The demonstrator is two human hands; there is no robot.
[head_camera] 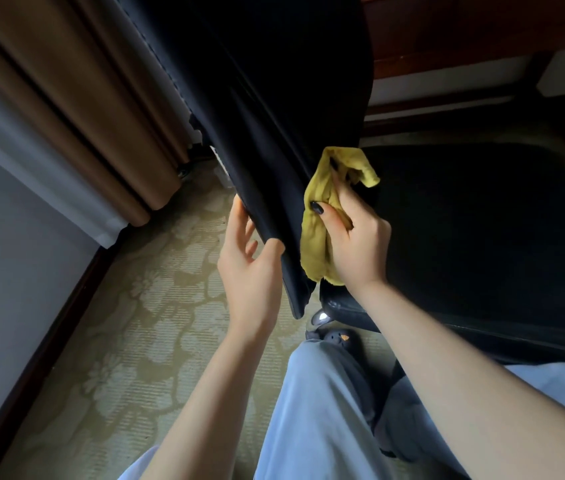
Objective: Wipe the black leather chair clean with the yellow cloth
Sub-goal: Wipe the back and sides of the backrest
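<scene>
Mid-wipe — left hand (249, 261) pinches the chair (274, 98) back, right hand (357, 237) fingers curl round the cloth (315, 237); next stroke wants pressure

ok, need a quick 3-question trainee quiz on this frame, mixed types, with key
1. Which hand grips the yellow cloth?
2. True or false: the left hand is empty and touches nothing.
3. The cloth touches: A) a window B) the chair back C) a mirror.

Key: 1 the right hand; 2 false, it holds the chair back's lower edge between thumb and fingers; 3 B.
</scene>
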